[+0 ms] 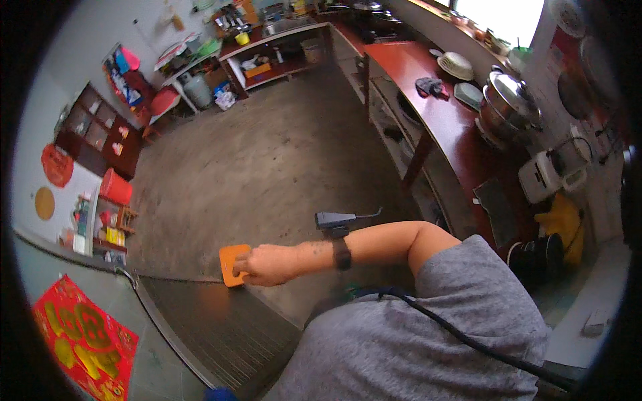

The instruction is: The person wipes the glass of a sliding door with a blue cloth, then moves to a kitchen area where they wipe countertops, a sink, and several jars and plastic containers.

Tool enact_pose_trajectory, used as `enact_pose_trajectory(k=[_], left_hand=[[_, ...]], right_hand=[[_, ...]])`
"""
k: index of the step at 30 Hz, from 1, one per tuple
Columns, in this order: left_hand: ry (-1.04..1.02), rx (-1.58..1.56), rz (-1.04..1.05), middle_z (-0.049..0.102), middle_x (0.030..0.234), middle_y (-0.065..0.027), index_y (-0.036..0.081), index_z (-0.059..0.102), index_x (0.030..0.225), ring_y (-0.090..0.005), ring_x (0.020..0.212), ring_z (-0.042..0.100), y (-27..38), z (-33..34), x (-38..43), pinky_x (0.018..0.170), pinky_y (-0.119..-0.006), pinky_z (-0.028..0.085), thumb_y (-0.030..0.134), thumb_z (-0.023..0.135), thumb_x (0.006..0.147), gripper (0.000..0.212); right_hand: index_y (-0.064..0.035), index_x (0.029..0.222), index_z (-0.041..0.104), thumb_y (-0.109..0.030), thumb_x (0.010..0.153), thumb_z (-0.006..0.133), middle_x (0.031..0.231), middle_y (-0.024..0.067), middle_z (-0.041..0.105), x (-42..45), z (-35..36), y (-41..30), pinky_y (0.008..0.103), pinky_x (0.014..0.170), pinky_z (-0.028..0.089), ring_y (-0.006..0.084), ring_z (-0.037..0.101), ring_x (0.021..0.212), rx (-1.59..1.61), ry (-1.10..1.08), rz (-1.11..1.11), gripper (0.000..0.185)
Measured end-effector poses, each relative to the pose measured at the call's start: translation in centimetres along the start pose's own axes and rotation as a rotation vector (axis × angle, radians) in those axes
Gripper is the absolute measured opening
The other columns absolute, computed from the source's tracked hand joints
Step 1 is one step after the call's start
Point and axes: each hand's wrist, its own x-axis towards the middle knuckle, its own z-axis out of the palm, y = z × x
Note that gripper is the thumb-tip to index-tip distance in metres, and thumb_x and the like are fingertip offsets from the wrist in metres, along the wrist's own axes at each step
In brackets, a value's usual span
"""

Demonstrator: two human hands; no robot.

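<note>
My right hand (266,264) reaches leftward across the view, its fingers closed on a flat orange pad (234,265) with rounded corners. The pad is at the far edge of a dark, ribbed, glossy panel (220,321), which shows an orange reflection; whether they touch cannot be told. A black strap (342,253) circles my right wrist, with a grey device (335,219) and a short wire on it. My left hand is out of view.
Concrete floor (251,165) spreads beyond. A red-brown counter (416,75) holds a steamer pot (511,100). A red bucket (116,186) and dark cabinet (100,130) stand left; a red poster (83,341) is at lower left. A black cable (451,328) crosses my shirt.
</note>
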Motion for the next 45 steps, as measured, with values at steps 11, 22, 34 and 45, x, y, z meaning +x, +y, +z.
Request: enact_pose_trajectory(k=[11, 22, 34, 45], left_hand=[[-0.997, -1.113, -0.032, 0.066, 0.113, -0.0176, 0.0, 0.058, 0.125, -0.0269, 0.1, 0.063, 27.5, 15.3, 3.1, 0.09, -0.037, 0.047, 0.019, 0.047, 0.101, 0.033], [-1.427, -1.724, 0.155, 0.067, 0.099, -0.0078, -0.004, 0.062, 0.117, -0.0139, 0.089, 0.059, 53.5, 27.5, 4.6, 0.08, -0.03, 0.049, 0.019, 0.053, 0.101, 0.029], [-1.602, -1.708, 0.206, 0.069, 0.101, -0.0091, 0.003, 0.059, 0.126, -0.0086, 0.07, 0.064, 74.6, 36.6, 9.8, 0.053, -0.021, 0.047, 0.015, 0.052, 0.1, 0.03], [-1.78, -1.442, 0.289, 0.07, 0.097, -0.01, 0.001, 0.062, 0.12, -0.0113, 0.071, 0.065, 87.5, 44.2, 9.3, 0.056, -0.023, 0.051, 0.013, 0.051, 0.1, 0.027]], right_hand=[[-0.0046, 0.129, 0.051, -0.022, 0.093, 0.057, 0.1, 0.0211, 0.068, -7.0, -9.1, 6.1, 0.045, 0.083, 0.051, 0.0374, 0.066, 0.093, 0.185, 0.075, 0.446, 0.04], [-0.0129, 0.152, 0.015, -0.038, 0.086, 0.071, 0.137, 0.0234, 0.052, -8.7, -19.5, 21.5, 0.0431, 0.103, 0.044, 0.037, 0.054, 0.123, 0.453, 0.5, 0.72, 0.09], [-0.0049, 0.118, 0.06, -0.021, 0.092, 0.059, 0.103, 0.0059, 0.066, -10.3, -34.6, 35.8, 0.0317, 0.082, 0.05, 0.0152, 0.06, 0.093, 0.419, 1.116, 0.942, 0.031], [-0.0052, 0.133, 0.049, -0.021, 0.088, 0.063, 0.135, 0.0272, 0.045, -27.1, -50.2, 55.6, 0.0481, 0.1, 0.041, 0.0444, 0.046, 0.122, -0.456, 1.708, 1.369, 0.05]])
